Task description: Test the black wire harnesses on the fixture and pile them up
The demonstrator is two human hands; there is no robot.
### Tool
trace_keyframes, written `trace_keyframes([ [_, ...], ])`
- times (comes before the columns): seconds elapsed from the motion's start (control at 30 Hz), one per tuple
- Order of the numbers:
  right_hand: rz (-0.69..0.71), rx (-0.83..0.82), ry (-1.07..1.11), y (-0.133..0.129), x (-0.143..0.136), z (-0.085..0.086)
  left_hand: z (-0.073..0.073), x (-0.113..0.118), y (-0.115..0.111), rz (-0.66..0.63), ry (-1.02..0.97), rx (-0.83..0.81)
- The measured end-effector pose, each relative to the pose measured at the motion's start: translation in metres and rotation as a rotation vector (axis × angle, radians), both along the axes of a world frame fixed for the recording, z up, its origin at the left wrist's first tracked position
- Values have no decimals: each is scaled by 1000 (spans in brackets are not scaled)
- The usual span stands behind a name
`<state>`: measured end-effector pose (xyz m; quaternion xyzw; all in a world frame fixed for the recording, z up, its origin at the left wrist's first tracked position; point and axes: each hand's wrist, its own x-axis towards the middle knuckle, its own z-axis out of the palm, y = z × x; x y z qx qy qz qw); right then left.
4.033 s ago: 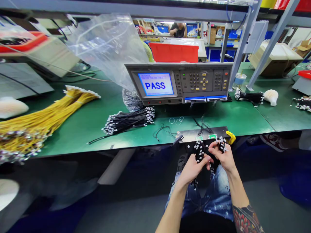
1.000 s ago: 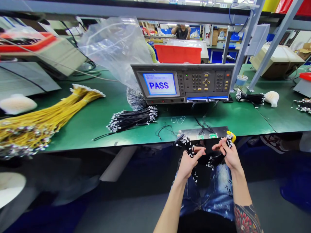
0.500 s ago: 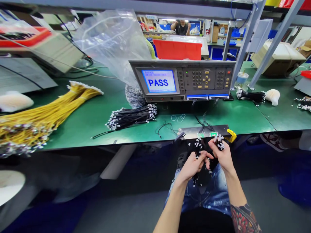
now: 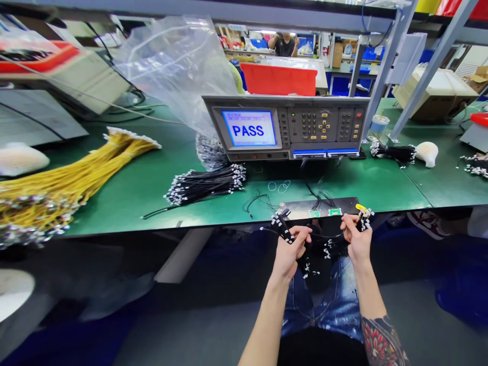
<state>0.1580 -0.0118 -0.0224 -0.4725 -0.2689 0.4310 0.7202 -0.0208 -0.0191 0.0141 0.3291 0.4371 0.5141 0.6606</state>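
Note:
My left hand (image 4: 292,249) is closed around a bundle of black cables (image 4: 282,226) with white connectors at the ends. My right hand (image 4: 356,239) is closed on a second bundle of black cables (image 4: 365,217), also tipped with white connectors. One dark cable runs across the gap between the two hands. Both hands are above my lap, just in front of the table edge. Beyond them sits a black fixture strip (image 4: 299,208) carrying two small green circuit boards (image 4: 335,212) with thin black wires. Part of its yellow clamp (image 4: 360,207) is hidden behind my right hand.
A tester (image 4: 285,127) showing PASS stands on the green table (image 4: 213,213). To its left lie a black cable bundle (image 4: 208,184) and long yellow cables (image 4: 76,183). Another black bundle (image 4: 392,151) lies right. A person (image 4: 284,44) is in the background.
My hands have moved apart, the left one leftward and the right one slightly rightward, each with its cable bundle. A dark cable now spans the space between them.

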Motion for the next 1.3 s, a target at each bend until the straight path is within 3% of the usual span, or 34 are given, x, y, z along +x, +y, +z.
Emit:
trace_keyframes([
  [0.13, 69, -48, -118, 2, -4, -11, 3, -3, 2, -44, -112, -36],
  [0.23, 45, -57, -185, 4, -8, -14, 3, -1, 4, -80, -143, -50],
  [0.53, -11, -69, -242, 7, -11, -13, 0, 13, 5, -120, -45, -6],
  [0.83, -127, -56, -167, 8, -27, -2, -5, 23, 13, 11, 100, 63],
  [1.1, -56, -80, -81, 7, -22, -4, -13, 30, 21, 119, 200, 97],
  [1.3, -48, -87, -68, 7, -22, -6, -11, 31, 21, 139, 221, 89],
])
